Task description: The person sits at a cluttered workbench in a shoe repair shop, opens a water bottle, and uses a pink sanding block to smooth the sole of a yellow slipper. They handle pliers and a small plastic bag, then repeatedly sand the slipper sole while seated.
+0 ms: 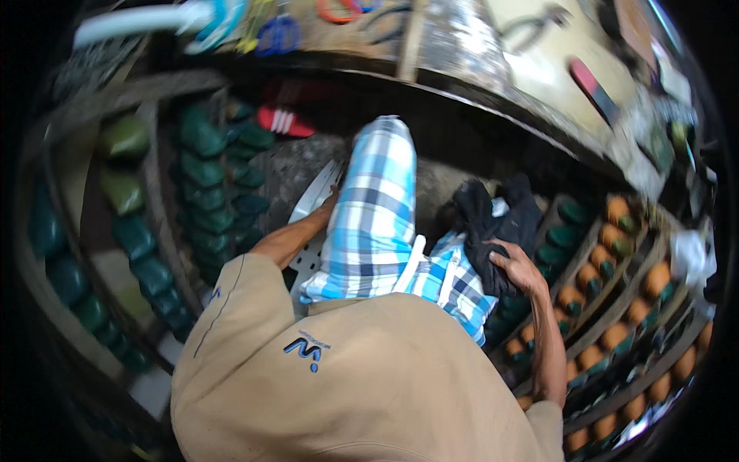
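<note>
Cloth (pixel 486 223), blk & bunched, lies just R of the blue checked shorts (pixel 373 192) in the head view. Hands are well apart: R hand (pixel 517 266) clasps the cloth's near R part; L hand (pixel 331 202) is half hidden past the knee, beside a white perforated plastic piece (pixel 306 258), grip unclear, can't tell. Step in hand, prob.: picking up or shifting the cloth w/ R. Next move likely calls for a firm pinch & a lift clear of the orange forms (pixel 616 336) racked R. Green forms (pixel 204 169) are racked L; far desk (pixel 332 37) carries pliers (pixel 535 27) & a red-handled tool (pixel 593 88), prob. n/a for now.
</note>
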`<state>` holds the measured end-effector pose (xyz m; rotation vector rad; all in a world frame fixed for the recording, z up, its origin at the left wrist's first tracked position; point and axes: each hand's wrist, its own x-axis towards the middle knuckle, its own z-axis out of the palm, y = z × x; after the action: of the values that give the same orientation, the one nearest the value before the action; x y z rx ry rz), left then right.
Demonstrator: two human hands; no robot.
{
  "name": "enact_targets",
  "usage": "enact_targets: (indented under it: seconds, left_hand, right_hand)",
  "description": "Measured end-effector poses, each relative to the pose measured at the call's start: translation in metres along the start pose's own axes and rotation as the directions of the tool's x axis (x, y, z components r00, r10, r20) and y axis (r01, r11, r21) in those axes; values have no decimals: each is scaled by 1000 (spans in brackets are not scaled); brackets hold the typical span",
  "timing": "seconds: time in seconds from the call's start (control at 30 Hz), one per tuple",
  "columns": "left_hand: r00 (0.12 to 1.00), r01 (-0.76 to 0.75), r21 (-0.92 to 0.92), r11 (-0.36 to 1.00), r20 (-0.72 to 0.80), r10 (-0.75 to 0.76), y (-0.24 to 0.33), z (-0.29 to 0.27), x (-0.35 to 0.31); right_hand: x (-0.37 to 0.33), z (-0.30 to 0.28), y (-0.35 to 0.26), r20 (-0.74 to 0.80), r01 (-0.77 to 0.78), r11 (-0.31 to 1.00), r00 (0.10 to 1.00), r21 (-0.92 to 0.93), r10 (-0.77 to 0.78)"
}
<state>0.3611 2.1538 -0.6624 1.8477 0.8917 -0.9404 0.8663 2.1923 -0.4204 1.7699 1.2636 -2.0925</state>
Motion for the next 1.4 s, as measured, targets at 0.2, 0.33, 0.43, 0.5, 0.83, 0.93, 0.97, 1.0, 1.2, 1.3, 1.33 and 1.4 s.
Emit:
enact_targets:
  seconds: [0.2,0.33,0.43,0.5,0.83,0.93,0.97,1.0,1.2,1.3,1.33,1.4]
  left_hand:
    - [999,-14,-13,1000,32,14,44,-26,-21]
    - [1000,-13,-73,997,-6,12,60,-57,-25]
    - [998,5,-171,985,-54,-15,64,-73,-22]
    - [993,27,-261,965,-107,-57,59,-73,-25]
    - [686,226,-856,465,-198,-700,-26,31,-93]
    - [664,99,-938,332,-186,-724,-41,53,-50]
    - [652,57,-947,317,-205,-730,-42,55,-37]
    - [639,16,-952,306,-226,-735,-43,55,-28]
    - [317,-404,-769,494,-625,-713,-10,-77,-45]
    - [145,-884,-334,326,-860,-489,72,-183,-88]
    - [-14,-865,-133,483,-957,-288,109,-220,-97]
    - [-79,-732,163,661,-985,156,191,-255,-127]
  right_hand:
    - [-25,-7,-5,-27,-57,998,998,-20,57]
    - [-27,-23,-6,38,-91,995,995,33,89]
    - [-16,-38,3,120,-193,962,978,195,172]
    - [0,-49,11,145,-216,965,970,146,195]
    - [62,-66,63,123,-95,607,992,789,-5]
    - [74,-60,51,-41,12,647,999,763,30]
    - [75,-62,44,-67,101,694,995,712,-76]
    - [78,-65,32,-84,138,728,990,672,-109]
    - [-7,-92,-62,-144,415,890,908,189,-393]
    - [-57,-77,-130,-299,338,907,864,-251,-405]
    - [-72,-64,-147,-258,458,835,804,-304,-535]
    - [-98,-42,-171,-336,392,789,748,-473,-572]
